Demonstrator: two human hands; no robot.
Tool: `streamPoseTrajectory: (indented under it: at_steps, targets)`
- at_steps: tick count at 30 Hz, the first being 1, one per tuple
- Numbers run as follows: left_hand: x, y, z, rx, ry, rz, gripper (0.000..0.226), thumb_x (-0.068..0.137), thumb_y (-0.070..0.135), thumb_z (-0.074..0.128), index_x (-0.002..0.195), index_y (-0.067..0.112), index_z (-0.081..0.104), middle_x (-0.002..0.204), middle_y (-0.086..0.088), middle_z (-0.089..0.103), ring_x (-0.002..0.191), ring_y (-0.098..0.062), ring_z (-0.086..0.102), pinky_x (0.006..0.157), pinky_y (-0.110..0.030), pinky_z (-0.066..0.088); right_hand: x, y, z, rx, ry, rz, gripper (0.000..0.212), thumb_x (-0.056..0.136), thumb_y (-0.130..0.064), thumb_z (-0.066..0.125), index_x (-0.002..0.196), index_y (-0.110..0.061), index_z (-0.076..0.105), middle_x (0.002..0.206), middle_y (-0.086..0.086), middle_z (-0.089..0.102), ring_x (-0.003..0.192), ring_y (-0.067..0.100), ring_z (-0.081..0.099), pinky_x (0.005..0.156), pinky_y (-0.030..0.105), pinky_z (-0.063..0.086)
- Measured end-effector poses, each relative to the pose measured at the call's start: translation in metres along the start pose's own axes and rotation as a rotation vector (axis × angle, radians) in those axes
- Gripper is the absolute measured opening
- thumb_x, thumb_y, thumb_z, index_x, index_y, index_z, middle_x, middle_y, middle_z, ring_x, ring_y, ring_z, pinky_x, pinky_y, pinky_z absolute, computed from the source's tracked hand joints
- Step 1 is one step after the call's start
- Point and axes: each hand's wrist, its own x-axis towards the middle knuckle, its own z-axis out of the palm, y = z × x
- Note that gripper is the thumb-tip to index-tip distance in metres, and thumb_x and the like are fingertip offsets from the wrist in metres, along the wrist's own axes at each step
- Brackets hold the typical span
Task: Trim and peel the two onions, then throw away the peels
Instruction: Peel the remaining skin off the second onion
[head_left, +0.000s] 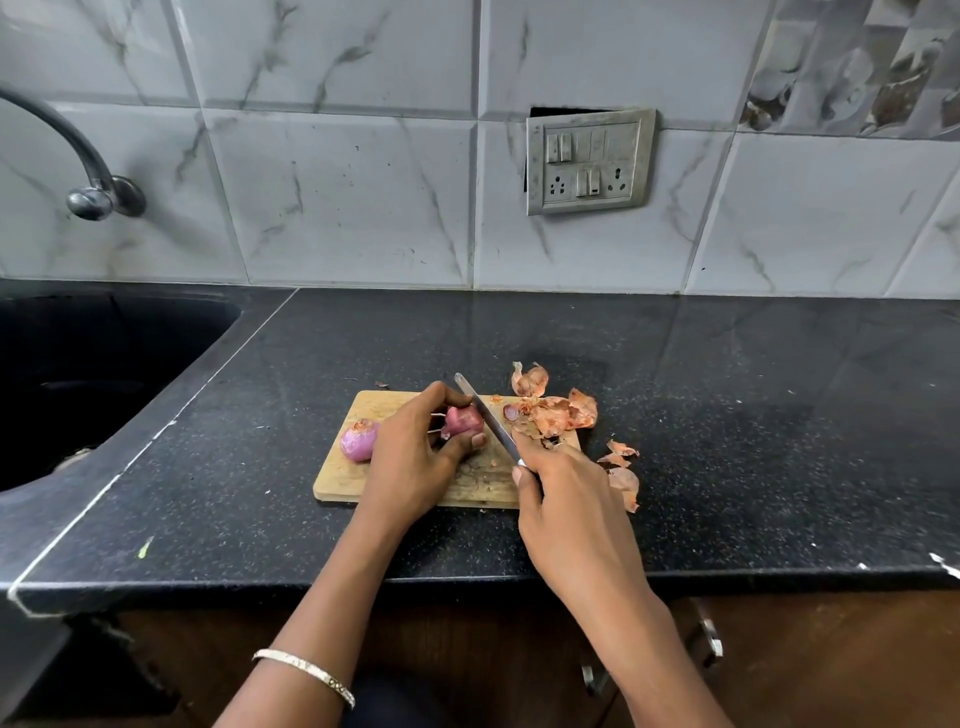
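On a small wooden cutting board (343, 480), my left hand (415, 457) grips a purple onion (464, 420) between fingers and thumb. My right hand (566, 499) holds a knife (485, 415) whose blade lies against the onion's right side. A second purple onion (357, 440), peeled, rests on the board's left part, touching my left hand. A cut onion end (511, 412) lies just right of the blade. Orange-brown peels (563, 413) are heaped on the board's right end, and more peels (623, 475) lie on the counter beside it.
The board sits on a black speckled counter (727, 441). A dark sink (78, 374) is at the left under a metal tap (91, 195). A switch and socket plate (589, 161) is on the tiled wall. Cabinet handles (709, 636) show below the counter edge.
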Motion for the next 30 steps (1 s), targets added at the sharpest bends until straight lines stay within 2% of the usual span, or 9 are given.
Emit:
streamPoseTrajectory:
  at_steps: [6,10,17,24,27,30]
  targets:
    - [0.002,-0.003,-0.001,-0.015,0.008,-0.032,0.033,0.076,0.018,0.087,0.097,0.031,0.066,0.094,0.017,0.071,0.091,-0.007,0.069,0.085,-0.04,0.059,0.011,-0.012,0.0,-0.056,-0.024,0.012,0.046,0.106,-0.027,0.042,0.151,-0.035,0.041,0.128,-0.001,0.063,0.111,0.024,0.064,0.074,0.033,0.046]
    - [0.003,-0.003,0.0,-0.032,0.015,-0.054,0.033,0.075,0.018,0.088,0.096,0.033,0.066,0.093,0.019,0.071,0.091,-0.008,0.07,0.087,-0.041,0.059,0.019,-0.021,0.0,-0.072,-0.033,0.007,0.04,0.104,-0.018,0.045,0.142,-0.029,0.05,0.122,0.0,0.063,0.11,0.026,0.063,0.08,0.038,0.052]
    - [0.007,-0.004,0.002,-0.076,0.028,-0.109,0.035,0.072,0.018,0.09,0.094,0.035,0.069,0.093,0.014,0.073,0.09,-0.011,0.071,0.087,-0.043,0.059,-0.004,-0.013,0.0,-0.117,-0.033,0.016,0.055,0.102,-0.018,0.049,0.153,-0.033,0.036,0.13,-0.004,0.061,0.111,0.023,0.065,0.08,0.035,0.053]
    - [0.008,-0.007,0.003,-0.102,0.007,-0.127,0.036,0.07,0.017,0.092,0.092,0.036,0.071,0.096,0.01,0.076,0.091,-0.015,0.073,0.087,-0.045,0.06,0.021,-0.026,0.003,-0.135,-0.024,0.01,0.035,0.102,-0.017,0.05,0.135,-0.028,0.054,0.118,0.002,0.064,0.104,0.028,0.066,0.069,0.033,0.042]
    - [0.008,-0.006,0.004,-0.085,0.036,-0.133,0.035,0.069,0.02,0.092,0.092,0.037,0.071,0.093,0.012,0.075,0.089,-0.013,0.072,0.084,-0.044,0.06,0.023,-0.026,0.005,-0.137,-0.03,0.001,0.041,0.102,-0.016,0.05,0.141,-0.028,0.05,0.123,0.003,0.063,0.108,0.028,0.065,0.071,0.034,0.045]
    - [0.007,-0.005,0.004,-0.061,0.039,-0.144,0.035,0.069,0.024,0.092,0.094,0.037,0.071,0.092,0.013,0.075,0.088,-0.011,0.071,0.084,-0.042,0.059,0.008,-0.017,0.002,-0.127,-0.013,0.004,0.052,0.102,-0.017,0.051,0.151,-0.031,0.04,0.13,-0.002,0.062,0.111,0.024,0.065,0.08,0.036,0.053]
